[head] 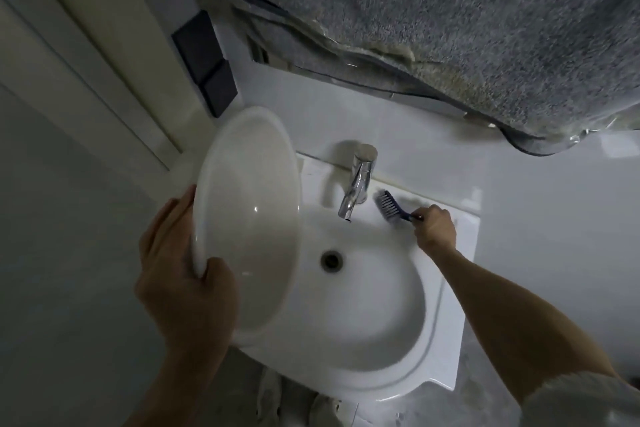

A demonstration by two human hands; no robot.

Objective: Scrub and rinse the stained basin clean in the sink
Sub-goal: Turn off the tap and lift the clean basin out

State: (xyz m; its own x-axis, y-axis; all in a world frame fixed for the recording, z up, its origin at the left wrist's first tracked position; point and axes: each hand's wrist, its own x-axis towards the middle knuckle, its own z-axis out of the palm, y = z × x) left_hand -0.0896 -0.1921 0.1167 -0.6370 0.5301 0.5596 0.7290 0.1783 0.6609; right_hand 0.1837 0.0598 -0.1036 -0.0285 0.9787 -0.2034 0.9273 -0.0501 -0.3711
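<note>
A white plastic basin (249, 211) is tilted on its edge over the left side of the white sink (374, 322), its inside facing right. My left hand (183, 274) grips the basin's near left rim. My right hand (434, 227) holds the handle of a dark blue brush (389, 206), whose bristle head lies on the sink ledge just right of the chrome tap (358, 180). No water runs from the tap. The drain (331, 261) shows in the bowl.
A grey fluffy towel (450, 28) hangs overhead across the top, above the sink's back wall. A dark wall fitting (207, 62) sits at the upper left beside a pale door frame (69, 62).
</note>
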